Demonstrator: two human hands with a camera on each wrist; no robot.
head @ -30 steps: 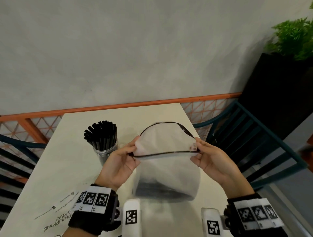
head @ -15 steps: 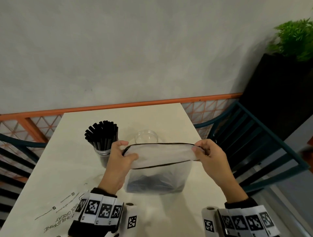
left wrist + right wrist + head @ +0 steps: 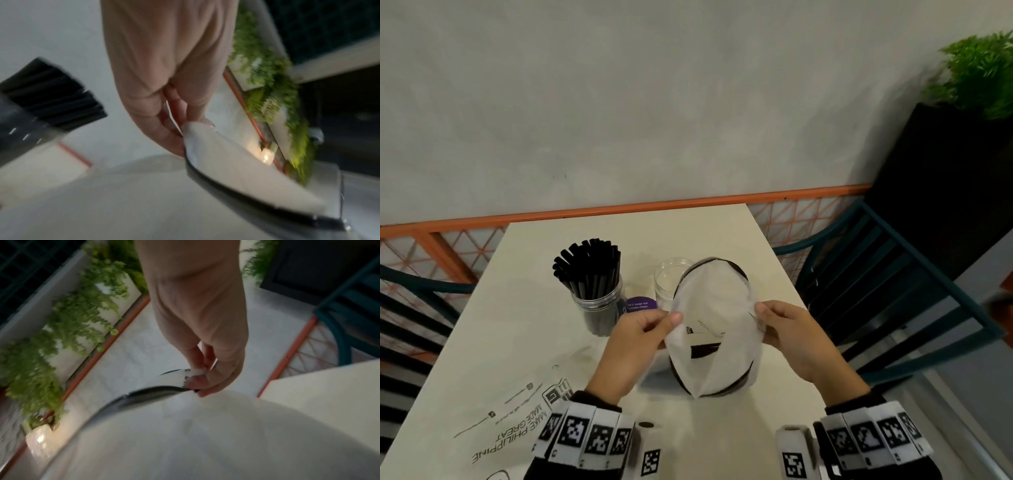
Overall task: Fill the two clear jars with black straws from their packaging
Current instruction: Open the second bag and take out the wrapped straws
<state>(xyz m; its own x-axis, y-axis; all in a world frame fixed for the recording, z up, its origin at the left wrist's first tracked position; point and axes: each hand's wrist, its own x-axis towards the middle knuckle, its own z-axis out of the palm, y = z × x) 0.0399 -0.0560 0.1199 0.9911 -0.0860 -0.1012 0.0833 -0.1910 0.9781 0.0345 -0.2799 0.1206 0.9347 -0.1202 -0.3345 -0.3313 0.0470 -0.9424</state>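
Left hand (image 3: 640,337) pinching left edge of white bag (image 3: 717,329), right hand (image 3: 791,334) pinching its right edge, bag held up over table (image 3: 524,325). Jar (image 3: 599,305) full of black straws (image 3: 589,267) at left. Empty jar (image 3: 667,284) just behind bag, partly hidden. Purple lid (image 3: 641,304) between jars.

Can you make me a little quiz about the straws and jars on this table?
1. True or false: both clear jars hold black straws.
2. What are the left hand and right hand pinching?
3. Which jar is nearer the bag: A full, B empty?

Key:
1. False: the full jar holds black straws; the empty jar has none.
2. The white bag, one side each.
3. B
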